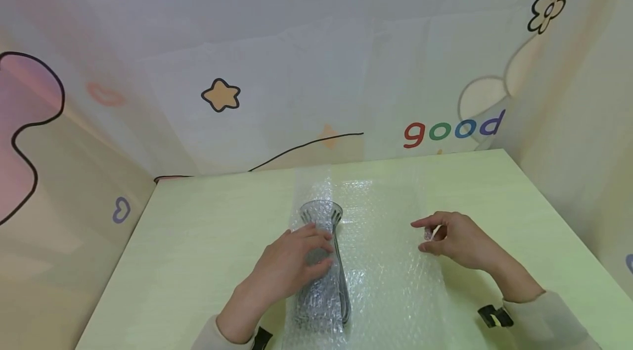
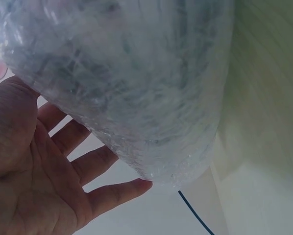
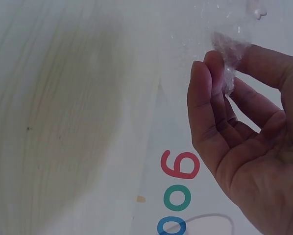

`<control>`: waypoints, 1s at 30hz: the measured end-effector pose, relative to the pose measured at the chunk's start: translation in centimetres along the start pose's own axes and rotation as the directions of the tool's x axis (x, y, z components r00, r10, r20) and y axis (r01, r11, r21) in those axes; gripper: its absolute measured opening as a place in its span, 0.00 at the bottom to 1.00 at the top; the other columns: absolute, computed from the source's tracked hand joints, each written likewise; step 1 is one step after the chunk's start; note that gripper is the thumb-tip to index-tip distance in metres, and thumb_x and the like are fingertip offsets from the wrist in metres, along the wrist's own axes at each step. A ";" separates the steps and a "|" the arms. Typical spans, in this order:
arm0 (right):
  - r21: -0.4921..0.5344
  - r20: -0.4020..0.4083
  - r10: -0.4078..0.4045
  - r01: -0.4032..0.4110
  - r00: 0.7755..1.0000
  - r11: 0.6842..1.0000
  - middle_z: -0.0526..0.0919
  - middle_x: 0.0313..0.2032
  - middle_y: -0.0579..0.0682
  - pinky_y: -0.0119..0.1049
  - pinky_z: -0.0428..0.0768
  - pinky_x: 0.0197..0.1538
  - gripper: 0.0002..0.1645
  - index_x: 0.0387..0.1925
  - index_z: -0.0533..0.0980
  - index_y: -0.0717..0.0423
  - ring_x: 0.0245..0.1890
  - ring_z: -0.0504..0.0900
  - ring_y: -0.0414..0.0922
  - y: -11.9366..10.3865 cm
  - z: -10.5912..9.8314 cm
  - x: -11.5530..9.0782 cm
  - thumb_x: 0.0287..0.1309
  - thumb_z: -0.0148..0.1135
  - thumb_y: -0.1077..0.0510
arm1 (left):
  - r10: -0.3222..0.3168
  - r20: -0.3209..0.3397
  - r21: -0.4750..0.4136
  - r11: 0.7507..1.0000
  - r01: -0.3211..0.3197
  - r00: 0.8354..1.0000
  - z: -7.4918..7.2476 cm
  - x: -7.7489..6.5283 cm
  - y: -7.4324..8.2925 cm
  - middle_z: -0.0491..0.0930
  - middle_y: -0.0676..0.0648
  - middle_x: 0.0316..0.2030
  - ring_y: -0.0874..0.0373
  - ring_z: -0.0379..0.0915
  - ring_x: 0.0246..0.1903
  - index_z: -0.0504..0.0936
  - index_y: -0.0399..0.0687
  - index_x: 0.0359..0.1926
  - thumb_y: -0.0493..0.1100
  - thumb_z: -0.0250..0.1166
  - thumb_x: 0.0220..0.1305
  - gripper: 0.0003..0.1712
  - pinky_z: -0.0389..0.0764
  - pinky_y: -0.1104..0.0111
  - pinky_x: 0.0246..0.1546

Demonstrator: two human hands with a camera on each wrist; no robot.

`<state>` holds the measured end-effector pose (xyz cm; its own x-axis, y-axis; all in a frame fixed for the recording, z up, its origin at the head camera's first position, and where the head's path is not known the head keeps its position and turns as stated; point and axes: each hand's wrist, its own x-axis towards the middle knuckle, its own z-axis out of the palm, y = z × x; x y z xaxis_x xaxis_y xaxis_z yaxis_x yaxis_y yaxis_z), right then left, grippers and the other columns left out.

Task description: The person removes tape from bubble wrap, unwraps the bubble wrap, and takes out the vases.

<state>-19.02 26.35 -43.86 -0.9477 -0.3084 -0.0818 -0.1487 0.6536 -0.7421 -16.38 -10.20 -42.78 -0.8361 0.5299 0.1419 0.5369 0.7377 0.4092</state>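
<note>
I log: flared vase (image 1: 343, 290); over it, left hand (image 1: 292, 265), loose-fingered, likely steadying; right of it, right hand (image 1: 460, 240), pinching bubble wrap (image 1: 388, 262).

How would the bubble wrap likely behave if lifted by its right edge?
The bubble wrap is probably floppy: its edge crumples in the right hand. It looks light, being thin and see-through. Its left part may lag behind, since it lies over a grey slotted item.
</note>
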 end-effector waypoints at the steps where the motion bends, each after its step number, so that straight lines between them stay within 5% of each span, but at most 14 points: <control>1: -0.003 -0.002 -0.002 0.002 1.000 1.000 0.78 0.34 0.49 0.29 0.75 0.28 0.26 0.57 0.83 0.61 0.32 0.77 0.41 0.1 0.0 0.0 0.56 0.77 0.61 | -0.002 -0.004 -0.005 1.000 0.002 1.000 0.0 0.0 0.0 0.82 0.59 0.62 0.50 0.70 0.72 0.88 0.60 0.48 0.52 0.68 0.70 0.09 0.70 0.37 0.68; 15: -0.057 -0.033 -0.025 0.023 0.999 0.998 0.79 0.35 0.48 0.29 0.74 0.28 0.26 0.57 0.83 0.61 0.32 0.77 0.40 0.5 0.1 0.2 0.56 0.76 0.61 | -0.039 -0.050 -0.037 0.999 0.037 0.998 0.3 -0.2 0.0 0.81 0.60 0.63 0.50 0.69 0.73 0.88 0.61 0.49 0.51 0.69 0.69 0.10 0.71 0.39 0.68; 30: -0.055 0.017 0.058 -0.057 0.998 0.997 0.76 0.34 0.48 0.30 0.74 0.29 0.25 0.56 0.83 0.63 0.34 0.76 0.43 1.6 1.4 0.0 0.57 0.76 0.61 | -0.040 -0.033 -0.035 0.999 0.039 0.999 0.1 -0.5 0.0 0.81 0.60 0.63 0.49 0.70 0.72 0.88 0.61 0.49 0.52 0.69 0.69 0.10 0.85 0.46 0.48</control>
<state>-18.84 26.49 -45.98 -0.9499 -0.2816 -0.1358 -0.1098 0.7072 -0.6985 -15.99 -10.38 -42.98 -0.8602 0.4858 0.1552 0.4998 0.7427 0.4457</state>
